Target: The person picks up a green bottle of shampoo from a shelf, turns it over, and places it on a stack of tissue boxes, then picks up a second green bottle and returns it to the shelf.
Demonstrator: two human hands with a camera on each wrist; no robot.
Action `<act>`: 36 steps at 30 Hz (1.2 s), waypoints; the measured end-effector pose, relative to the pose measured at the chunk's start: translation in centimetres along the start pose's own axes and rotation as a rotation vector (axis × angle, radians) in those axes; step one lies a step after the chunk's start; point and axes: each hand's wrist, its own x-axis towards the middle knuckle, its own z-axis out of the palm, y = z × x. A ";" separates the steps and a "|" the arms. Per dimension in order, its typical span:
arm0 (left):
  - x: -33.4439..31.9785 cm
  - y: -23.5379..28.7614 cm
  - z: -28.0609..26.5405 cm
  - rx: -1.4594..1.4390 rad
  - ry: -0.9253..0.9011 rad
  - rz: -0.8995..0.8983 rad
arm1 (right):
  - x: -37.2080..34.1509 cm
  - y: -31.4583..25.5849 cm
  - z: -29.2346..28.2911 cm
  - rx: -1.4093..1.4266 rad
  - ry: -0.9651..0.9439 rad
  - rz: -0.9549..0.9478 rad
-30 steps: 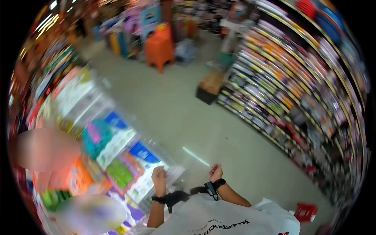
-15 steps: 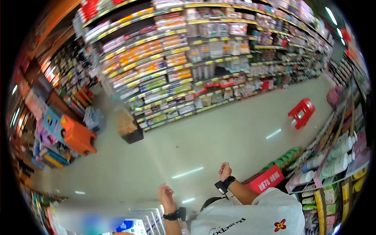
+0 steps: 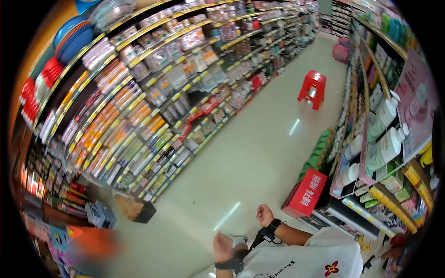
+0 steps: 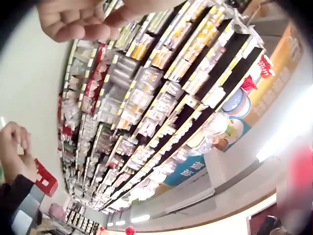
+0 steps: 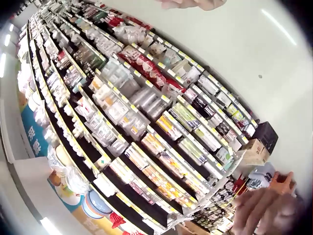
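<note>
My left hand [image 3: 223, 245] is held low in front of the body, its fingers loosely curled round nothing. A little ahead and to the right, my right hand [image 3: 265, 215] also hangs in the air with loosely bent fingers and nothing in them. The left wrist view has the left hand [image 4: 80, 22] at its top edge and the right hand [image 4: 17, 149] at the left. In the right wrist view only a bit of the right hand [image 5: 193, 4] shows at the top. Nearest to the right hand is a red box [image 3: 308, 194] with white lettering, apart from it.
Long shelves [image 3: 162, 120] of packaged goods line the aisle's left side. Along the right runs a rack with pump bottles [image 3: 384, 148]. A red stool [image 3: 313, 88] stands farther down the floor [image 3: 232, 153]. A cardboard box [image 3: 130, 207] sits at the shelf end.
The view has swung to the right, from piled packages and an orange stool to the aisle with the red stool. Both hands stay empty; the left has come nearer the right.
</note>
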 end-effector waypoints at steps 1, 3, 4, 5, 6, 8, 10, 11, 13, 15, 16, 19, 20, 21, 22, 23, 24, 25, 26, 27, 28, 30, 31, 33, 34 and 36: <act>0.5 -0.1 0.7 0.016 0.015 -0.024 | -0.2 0.2 -0.3 0.018 -0.070 0.043; 2.3 -0.1 0.6 0.070 -0.078 -0.065 | -0.5 0.4 -0.1 0.006 -0.117 0.094; 3.5 0.2 0.2 0.097 -0.132 -0.091 | -0.8 0.4 0.4 0.001 -0.142 0.112; 4.9 0.8 -0.2 0.142 -0.201 -0.129 | -1.1 0.7 1.0 -0.024 -0.143 0.083; 6.2 1.4 -0.3 0.142 -0.199 -0.175 | -1.5 1.0 1.7 -0.083 -0.182 0.073; 8.6 2.6 0.2 0.141 -0.190 -0.261 | -2.5 1.9 3.5 -0.213 -0.257 0.058; 10.0 3.2 2.5 0.266 -0.148 -0.231 | -4.2 1.9 6.4 -0.406 -0.243 -0.011; 10.7 3.3 3.8 0.323 -0.130 -0.209 | -4.8 1.8 7.8 -0.508 -0.231 -0.042; 11.9 3.8 6.2 0.440 -0.110 -0.139 | -4.9 2.0 9.8 -0.654 -0.289 -0.164; 13.9 3.9 7.2 0.640 -0.150 -0.012 | -4.3 2.0 11.3 -0.822 -0.308 -0.239; 15.2 3.7 7.0 0.782 -0.199 0.077 | -4.1 2.2 11.8 -0.886 -0.334 -0.314; 17.0 2.7 7.7 0.892 -0.268 0.132 | -2.8 2.8 12.6 -1.086 -0.388 -0.555; 17.0 2.7 8.2 0.884 -0.272 0.121 | -2.2 3.0 12.4 -1.122 -0.373 -0.634; 16.3 3.0 10.0 0.902 -0.273 0.065 | -3.0 2.7 12.9 -1.134 -0.313 -0.693; 15.1 3.3 12.2 0.923 -0.270 0.004 | -3.7 2.4 13.7 -1.142 -0.247 -0.746; 14.3 3.7 13.7 0.970 -0.319 -0.025 | -3.9 2.1 14.2 -1.133 -0.226 -0.819; 14.7 3.8 14.2 0.995 -0.361 -0.037 | -4.1 2.2 14.4 -1.120 -0.197 -0.883; 15.0 4.0 14.5 1.020 -0.402 -0.050 | -4.3 2.4 14.7 -1.105 -0.167 -0.945; 15.6 4.0 15.1 1.043 -0.447 -0.063 | -4.5 2.2 15.2 -1.123 -0.089 -0.944; 15.1 4.2 17.0 1.061 -0.473 -0.095 | -4.7 1.6 15.7 -1.141 -0.009 -0.945; 15.6 4.0 17.6 1.084 -0.552 -0.089 | -4.8 1.3 16.3 -1.156 0.071 -0.946; 16.5 3.0 18.5 1.125 -0.721 -0.073 | -3.8 0.9 16.7 -1.109 0.120 -1.100; 17.0 2.3 18.7 1.173 -0.795 -0.068 | -2.3 0.5 16.0 -1.127 0.080 -1.191; 17.6 1.0 20.6 1.347 -0.957 -0.010 | -1.5 -0.4 15.1 -1.192 0.033 -1.093; 18.0 0.2 21.5 1.425 -1.043 0.029 | -1.5 -1.1 15.0 -1.195 0.012 -1.042; 18.9 -1.5 22.7 1.554 -1.193 0.069 | -1.0 -2.3 14.8 -1.193 -0.019 -1.011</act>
